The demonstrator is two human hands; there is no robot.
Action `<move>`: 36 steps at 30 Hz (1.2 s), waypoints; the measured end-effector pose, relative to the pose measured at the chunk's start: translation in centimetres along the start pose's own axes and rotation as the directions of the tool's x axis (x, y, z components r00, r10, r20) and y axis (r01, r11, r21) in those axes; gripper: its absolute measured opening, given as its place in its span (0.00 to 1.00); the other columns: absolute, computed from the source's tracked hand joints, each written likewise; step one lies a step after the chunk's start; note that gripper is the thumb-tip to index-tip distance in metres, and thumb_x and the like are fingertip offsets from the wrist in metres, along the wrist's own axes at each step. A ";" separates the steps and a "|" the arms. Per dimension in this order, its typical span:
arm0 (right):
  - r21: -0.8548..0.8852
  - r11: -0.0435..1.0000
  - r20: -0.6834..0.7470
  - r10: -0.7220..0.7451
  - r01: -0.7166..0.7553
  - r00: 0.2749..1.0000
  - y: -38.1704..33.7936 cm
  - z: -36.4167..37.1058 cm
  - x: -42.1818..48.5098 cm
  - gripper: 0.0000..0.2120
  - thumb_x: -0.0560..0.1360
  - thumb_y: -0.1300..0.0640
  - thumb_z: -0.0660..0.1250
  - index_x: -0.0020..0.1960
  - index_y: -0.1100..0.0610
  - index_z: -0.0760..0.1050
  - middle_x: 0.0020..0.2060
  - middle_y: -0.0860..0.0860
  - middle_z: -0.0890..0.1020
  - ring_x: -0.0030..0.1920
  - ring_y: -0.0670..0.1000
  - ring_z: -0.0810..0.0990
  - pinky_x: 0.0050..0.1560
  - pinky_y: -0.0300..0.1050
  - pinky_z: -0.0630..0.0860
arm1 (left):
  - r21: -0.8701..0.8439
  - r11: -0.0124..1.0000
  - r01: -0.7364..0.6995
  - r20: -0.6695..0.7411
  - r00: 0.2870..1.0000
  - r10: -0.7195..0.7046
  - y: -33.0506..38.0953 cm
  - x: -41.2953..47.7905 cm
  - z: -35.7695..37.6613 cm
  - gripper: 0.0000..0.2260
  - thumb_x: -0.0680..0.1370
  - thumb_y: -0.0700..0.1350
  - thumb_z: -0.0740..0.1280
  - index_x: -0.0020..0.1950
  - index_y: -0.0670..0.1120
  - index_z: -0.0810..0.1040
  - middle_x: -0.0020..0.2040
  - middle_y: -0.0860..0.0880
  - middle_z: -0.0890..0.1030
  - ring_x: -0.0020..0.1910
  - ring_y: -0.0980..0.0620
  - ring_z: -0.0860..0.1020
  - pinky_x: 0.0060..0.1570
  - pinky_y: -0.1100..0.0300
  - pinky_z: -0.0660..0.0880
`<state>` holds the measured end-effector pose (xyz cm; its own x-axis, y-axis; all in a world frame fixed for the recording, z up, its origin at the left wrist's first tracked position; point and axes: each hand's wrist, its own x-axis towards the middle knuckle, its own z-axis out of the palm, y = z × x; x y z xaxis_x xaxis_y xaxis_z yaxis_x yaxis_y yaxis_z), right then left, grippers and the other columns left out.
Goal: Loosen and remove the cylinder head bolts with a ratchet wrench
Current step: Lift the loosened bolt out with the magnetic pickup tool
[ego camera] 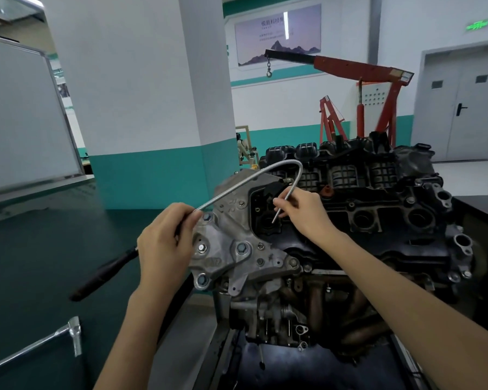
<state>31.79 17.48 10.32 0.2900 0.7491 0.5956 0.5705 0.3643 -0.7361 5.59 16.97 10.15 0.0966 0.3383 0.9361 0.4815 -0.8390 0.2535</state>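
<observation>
1 dark metal engine cylinder head [350, 220] is shown. Above a hole in it, 1 bent silver flexible-shaft tool [286, 161] is pinched by the right hand [302, 212] and gripped by the curled fingers of the left hand [164, 243]. 1 silver T-shaped wrench [74, 333] is laid apart on the green table [40, 249].

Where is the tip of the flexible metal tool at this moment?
In the head view, the flexible tool's tip points at a dark bore of the engine, just below the right hand and right of the grey bracket.

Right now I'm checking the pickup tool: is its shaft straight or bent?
Bent: the shaft arches from the left hand over to the right hand.
</observation>
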 end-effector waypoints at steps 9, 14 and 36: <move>-0.252 0.953 -0.092 -0.198 0.169 0.976 -0.1 1.1 0.8 0.04 0.71 0.62 0.72 0.43 0.60 0.77 0.37 0.51 0.79 0.38 0.49 0.77 0.46 0.48 0.78 | -0.005 0.998 0.057 -0.039 0.998 -0.057 -3.8 -0.9 1.0 0.09 0.79 0.38 0.64 0.39 0.45 0.73 0.31 0.58 0.72 0.31 0.63 0.71 0.32 0.72 0.64; -0.248 0.926 -0.096 -0.316 0.285 0.944 0.3 2.1 0.4 0.03 0.72 0.65 0.70 0.45 0.62 0.78 0.40 0.50 0.77 0.36 0.46 0.75 0.42 0.42 0.77 | 0.024 0.993 0.119 -0.005 0.993 -0.119 -5.8 -2.6 1.2 0.12 0.79 0.36 0.65 0.38 0.48 0.70 0.35 0.60 0.74 0.30 0.62 0.70 0.32 0.72 0.63; -0.327 0.900 -0.004 -0.307 0.289 0.952 -1.3 1.7 1.3 0.06 0.72 0.64 0.71 0.47 0.64 0.80 0.42 0.56 0.79 0.39 0.53 0.77 0.48 0.50 0.77 | -0.144 0.961 0.235 0.136 0.967 -0.216 -5.1 -3.8 3.3 0.11 0.80 0.37 0.63 0.38 0.44 0.70 0.30 0.52 0.68 0.29 0.59 0.64 0.30 0.68 0.61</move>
<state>30.13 18.96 11.53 0.1042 0.5989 0.7940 0.8484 0.3631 -0.3853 5.67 21.33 4.48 0.1079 0.5664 0.8170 0.3601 -0.7883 0.4989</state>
